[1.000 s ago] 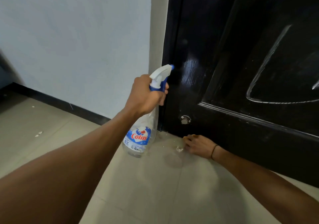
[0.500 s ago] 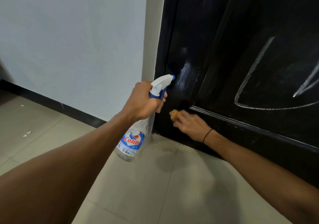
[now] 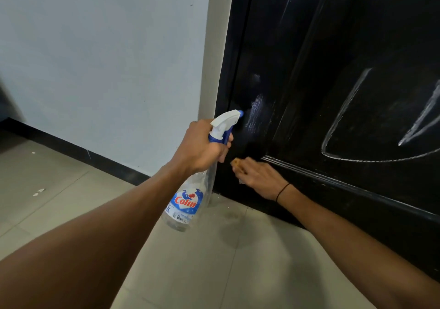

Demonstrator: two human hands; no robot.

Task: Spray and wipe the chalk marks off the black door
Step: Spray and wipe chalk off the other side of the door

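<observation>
The black door (image 3: 309,58) fills the right side, with white chalk marks (image 3: 342,118) on its recessed panel. My left hand (image 3: 202,147) grips the neck of a clear spray bottle (image 3: 188,201) with a white and blue trigger head, its nozzle close to the door's left stile. Just below and right of it, my right hand (image 3: 259,177) presses a small orange sponge (image 3: 237,162) against the door by the panel's lower left corner. Most of the sponge is hidden under my fingers.
A pale wall (image 3: 107,58) with a dark skirting board (image 3: 83,151) runs to the left of the door frame (image 3: 214,70). Beige floor tiles (image 3: 190,273) lie below, with small white scraps (image 3: 38,191) at the left.
My right hand came up from the floor at the door's foot with the sponge and now presses it on the door. My left hand with the bottle has hardly moved.
</observation>
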